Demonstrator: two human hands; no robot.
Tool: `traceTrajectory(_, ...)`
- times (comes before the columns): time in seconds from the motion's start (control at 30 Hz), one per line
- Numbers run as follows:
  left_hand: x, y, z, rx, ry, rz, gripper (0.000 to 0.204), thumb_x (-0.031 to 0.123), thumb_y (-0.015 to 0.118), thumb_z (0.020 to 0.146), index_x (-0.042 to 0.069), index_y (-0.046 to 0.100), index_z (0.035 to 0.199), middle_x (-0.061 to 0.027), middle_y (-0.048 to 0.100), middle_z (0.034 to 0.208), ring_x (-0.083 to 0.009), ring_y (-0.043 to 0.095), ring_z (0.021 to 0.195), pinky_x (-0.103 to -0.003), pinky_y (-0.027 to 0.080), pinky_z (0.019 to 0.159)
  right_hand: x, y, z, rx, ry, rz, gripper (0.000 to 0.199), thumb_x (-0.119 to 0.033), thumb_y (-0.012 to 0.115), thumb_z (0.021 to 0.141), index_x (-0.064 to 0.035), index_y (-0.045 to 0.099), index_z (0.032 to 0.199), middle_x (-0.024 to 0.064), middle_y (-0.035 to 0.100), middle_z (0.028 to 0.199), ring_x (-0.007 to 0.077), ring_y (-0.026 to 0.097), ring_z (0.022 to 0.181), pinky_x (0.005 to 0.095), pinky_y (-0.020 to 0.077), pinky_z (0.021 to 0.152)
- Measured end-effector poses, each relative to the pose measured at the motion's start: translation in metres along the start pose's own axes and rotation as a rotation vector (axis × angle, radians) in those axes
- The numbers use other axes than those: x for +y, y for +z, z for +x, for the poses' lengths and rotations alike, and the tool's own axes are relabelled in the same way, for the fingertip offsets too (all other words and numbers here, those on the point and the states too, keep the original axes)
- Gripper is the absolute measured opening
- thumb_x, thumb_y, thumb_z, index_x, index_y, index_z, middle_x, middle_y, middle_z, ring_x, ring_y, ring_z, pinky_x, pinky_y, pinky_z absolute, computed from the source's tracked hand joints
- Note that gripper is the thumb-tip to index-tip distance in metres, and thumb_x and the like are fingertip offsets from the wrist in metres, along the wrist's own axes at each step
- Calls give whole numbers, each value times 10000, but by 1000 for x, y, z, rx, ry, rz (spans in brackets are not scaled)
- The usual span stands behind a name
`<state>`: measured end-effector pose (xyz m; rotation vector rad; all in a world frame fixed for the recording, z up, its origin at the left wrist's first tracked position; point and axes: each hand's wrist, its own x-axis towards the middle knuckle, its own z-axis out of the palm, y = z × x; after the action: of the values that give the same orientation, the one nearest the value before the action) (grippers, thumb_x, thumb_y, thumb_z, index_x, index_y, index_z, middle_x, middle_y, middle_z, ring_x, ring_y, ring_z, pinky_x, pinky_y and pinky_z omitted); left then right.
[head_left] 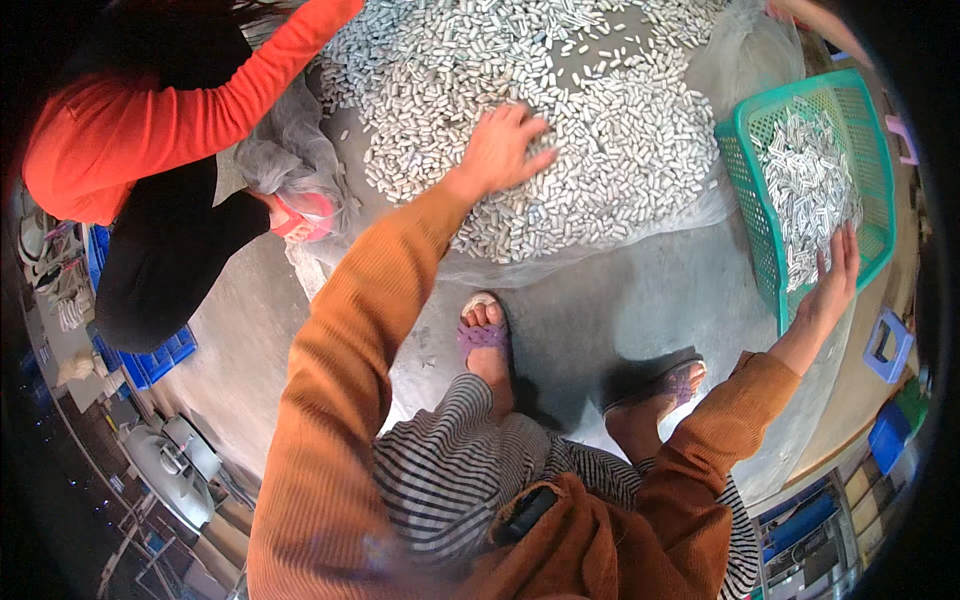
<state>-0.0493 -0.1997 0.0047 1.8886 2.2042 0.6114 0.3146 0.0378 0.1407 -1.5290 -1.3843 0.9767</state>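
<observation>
1. Firstly, one co-worker in a red sleeve (200, 112), crouched at far left, one pink sandal (318, 215) showing.
2. Left hand (503, 148): one, slightly blurred, fingers spread, nothing seen in its grasp; over the pile, contact cannot be told.
3. Pieces (620, 150): small, pale, rod-like, too many to count; one broad spread with a gap near the top.
4. Purple sandals (483, 340): two, on the person's feet, just below the pile.
5. Basket (738, 200): one, green, perforated, right of the pile, holding many like pieces.
6. Right hand (830, 285): one, at the basket's near edge, fingers extended; cannot tell whether it grips.
7. Surface: translucent mesh (745, 60) at the pile's edges; grey floor (225, 345).
8. Room: blue crates (165, 355) left; one lilac plastic object (887, 345) right.
</observation>
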Motion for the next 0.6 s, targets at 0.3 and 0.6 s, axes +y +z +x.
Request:
traceTrajectory(0.3, -42, -74, -126, 31, -59, 25, 295, 284, 601, 811, 108, 610, 1048, -94, 550, 1115, -281, 496, 1052, -388, 377, 908, 76, 38, 15, -133, -179, -688, 339, -356, 560, 864, -142, 651, 1111, 93, 664, 1046, 239, 625, 962, 340, 459, 833)
traceTrajectory(0.6, -50, 8, -62, 582, -683, -148, 217, 196, 641, 737, 92, 630, 928, -123, 556, 987, -292, 480, 983, -375, 362, 894, 75, 50, 5, -113, -206, -763, 351, -447, 467, 866, -231, 689, 1032, 64, 687, 951, 272, 642, 876, 379, 478, 740)
